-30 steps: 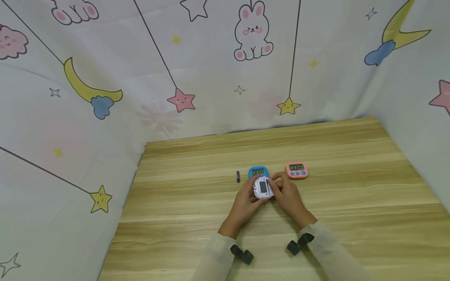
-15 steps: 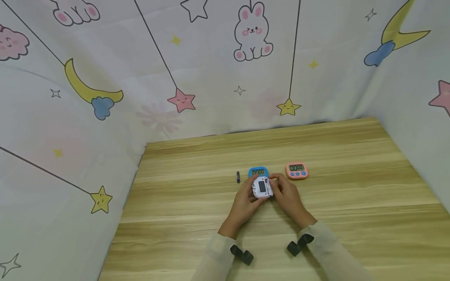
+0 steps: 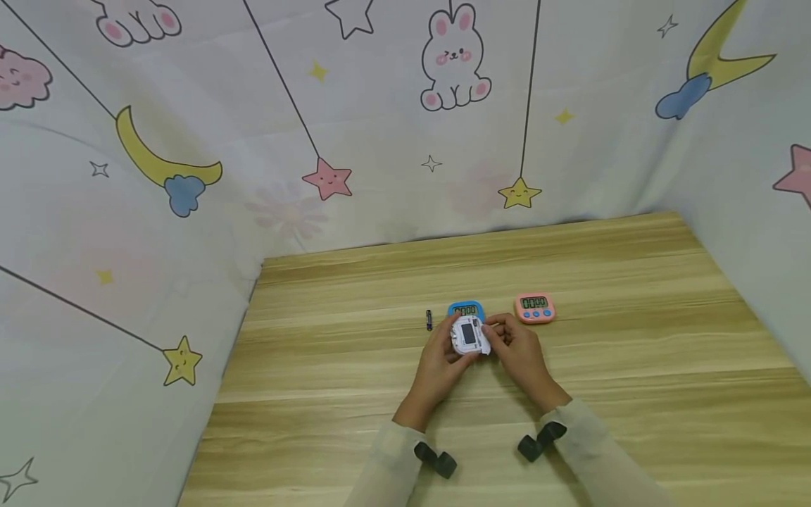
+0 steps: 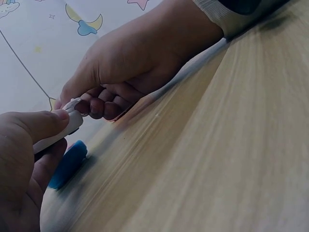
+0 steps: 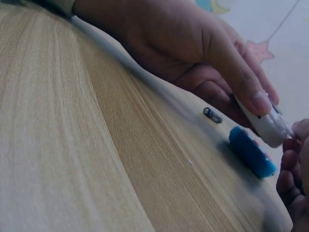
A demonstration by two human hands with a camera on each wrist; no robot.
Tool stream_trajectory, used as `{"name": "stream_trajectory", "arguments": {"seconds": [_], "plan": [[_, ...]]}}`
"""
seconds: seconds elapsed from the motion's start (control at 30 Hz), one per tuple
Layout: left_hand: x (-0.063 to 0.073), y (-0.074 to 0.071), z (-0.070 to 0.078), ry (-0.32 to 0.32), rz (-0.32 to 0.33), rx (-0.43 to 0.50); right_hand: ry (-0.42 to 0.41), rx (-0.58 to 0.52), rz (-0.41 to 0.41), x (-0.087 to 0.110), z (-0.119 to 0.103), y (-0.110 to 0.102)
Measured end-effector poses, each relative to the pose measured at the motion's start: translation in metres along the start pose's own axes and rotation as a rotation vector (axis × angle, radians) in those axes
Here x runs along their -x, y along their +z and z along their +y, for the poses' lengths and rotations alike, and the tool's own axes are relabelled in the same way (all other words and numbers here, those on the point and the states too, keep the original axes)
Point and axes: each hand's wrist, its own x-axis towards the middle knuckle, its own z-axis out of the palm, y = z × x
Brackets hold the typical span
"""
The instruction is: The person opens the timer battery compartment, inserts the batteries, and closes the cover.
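My left hand (image 3: 438,366) holds a white digital timer (image 3: 467,334), its back turned up, with a dark rectangle in the middle. In the left wrist view the thumb lies on top of the white casing (image 4: 76,121) and the fingers below. With curled fingers, my right hand (image 3: 522,355) pinches a small white piece (image 5: 287,128) at the timer's right edge; whether it is loose or attached is unclear. Just behind the hands lies a blue timer (image 3: 465,308), partly covered by the white one. A small dark battery (image 3: 429,320) lies to its left.
A pink timer (image 3: 535,308) with blue buttons lies face up beyond the right hand. The wood-grain table (image 3: 317,394) meets a printed cloth (image 3: 380,141) at the back and both sides. Each sleeve carries a black wrist device.
The white timer has shifted slightly left and tilted in my left hand. The white piece at its right edge now sticks out at an angle. The other timers and battery stay put.
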Motion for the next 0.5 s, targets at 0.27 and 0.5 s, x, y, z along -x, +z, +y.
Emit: {"name": "stream_trajectory", "arguments": {"seconds": [0.27,0.5], "plan": [[-0.0023,0.0019,0.0018,-0.048,0.027,-0.028,-0.002,-0.019,-0.015,0.0004,0.0008,0.0006],[-0.0024,0.0003,0.0004,-0.007,0.066,-0.016,0.0,-0.046,-0.056,0.0009,0.0013,0.0014]]}}
